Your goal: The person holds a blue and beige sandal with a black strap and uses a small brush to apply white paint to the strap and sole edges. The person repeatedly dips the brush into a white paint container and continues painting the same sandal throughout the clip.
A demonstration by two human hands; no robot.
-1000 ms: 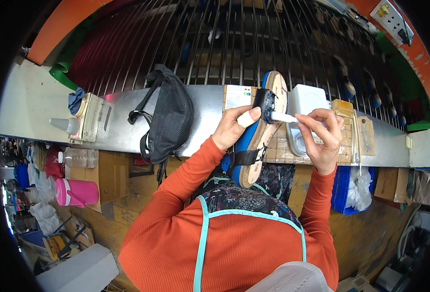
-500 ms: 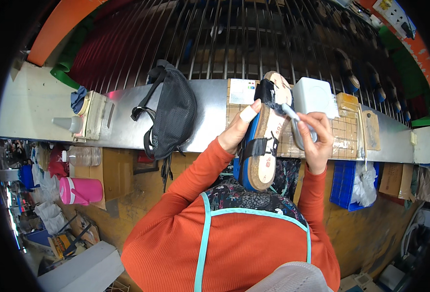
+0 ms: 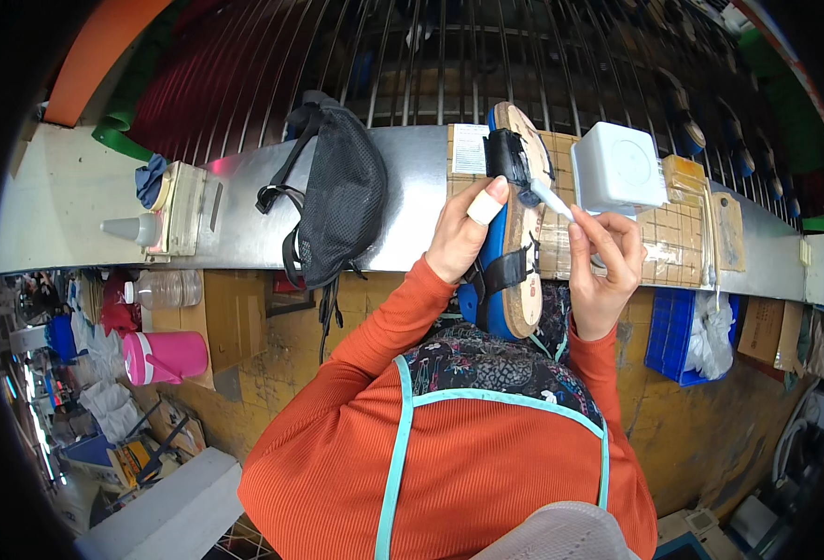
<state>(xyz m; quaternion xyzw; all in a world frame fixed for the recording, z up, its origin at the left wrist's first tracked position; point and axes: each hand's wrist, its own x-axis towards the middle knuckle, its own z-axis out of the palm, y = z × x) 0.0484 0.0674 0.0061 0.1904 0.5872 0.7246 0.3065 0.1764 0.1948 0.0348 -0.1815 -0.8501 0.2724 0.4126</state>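
My left hand, a white wrap around its thumb, grips a sandal by its side. The sandal has a pale footbed, a cork-coloured midsole, a blue outer edge and black straps. It is held tilted above the near edge of the bench, toe end pointing away. Between thumb and fingers of my right hand is a slim white stick-like tool. The tool's tip meets or nearly meets the front black strap, near its inner end; the exact contact cannot be made out.
A white square tub stands on cardboard right of the sandal. A black mesh waist bag lies left on the metal bench. Metal bars run beyond. Below are a pink jug and a blue crate.
The sandal has turned slightly, showing less of its footbed. The right hand still holds the tool at the front strap, its fingers shifted. The whole view has shifted a little.
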